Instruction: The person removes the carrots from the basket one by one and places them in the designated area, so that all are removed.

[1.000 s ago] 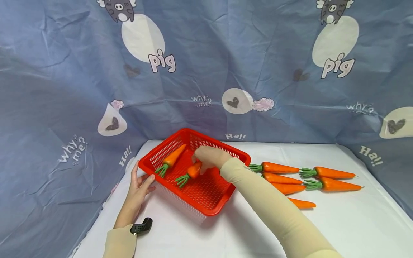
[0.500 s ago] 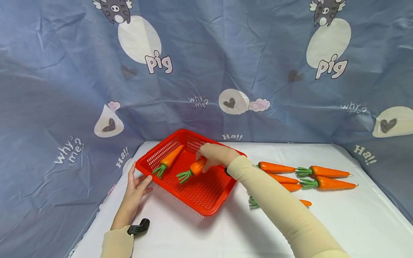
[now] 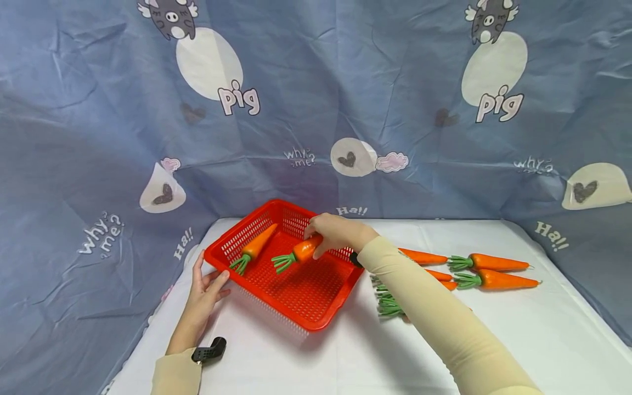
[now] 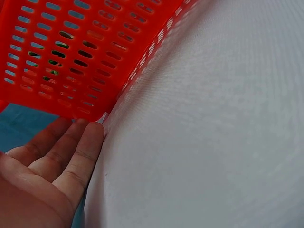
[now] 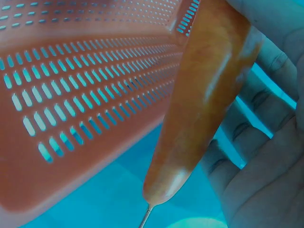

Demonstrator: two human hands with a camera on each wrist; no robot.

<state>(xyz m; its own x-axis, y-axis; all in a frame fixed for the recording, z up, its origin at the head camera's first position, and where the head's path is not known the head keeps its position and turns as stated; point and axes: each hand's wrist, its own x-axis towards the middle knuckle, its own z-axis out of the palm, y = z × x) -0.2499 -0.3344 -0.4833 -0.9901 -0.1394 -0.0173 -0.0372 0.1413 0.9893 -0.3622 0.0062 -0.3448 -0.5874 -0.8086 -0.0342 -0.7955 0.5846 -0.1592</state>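
Note:
My right hand (image 3: 336,230) grips an orange carrot (image 3: 304,249) with a green stem, raised over the inside of the red plastic basket (image 3: 281,299). In the right wrist view the carrot (image 5: 199,104) hangs between thumb and fingers, its thin tip downward beside the basket wall (image 5: 85,99). A second carrot (image 3: 259,241) lies along the basket's left side. My left hand (image 3: 199,299) rests against the basket's near left corner, thumb at the front rim. Seen from the left wrist, straight fingers (image 4: 78,161) touch the corner's underside.
Several more carrots lie on the white tablecloth (image 3: 365,356) right of the basket, partly behind the right sleeve (image 3: 434,312). Two carrots farther right, one of them the nearer carrot (image 3: 508,280), lie side by side. A blue printed cloth (image 3: 306,99) hangs behind.
My right hand has raised the carrot from the basket floor and moved slightly right and back. The left hand stays at the corner. The whole head view has shifted a little.

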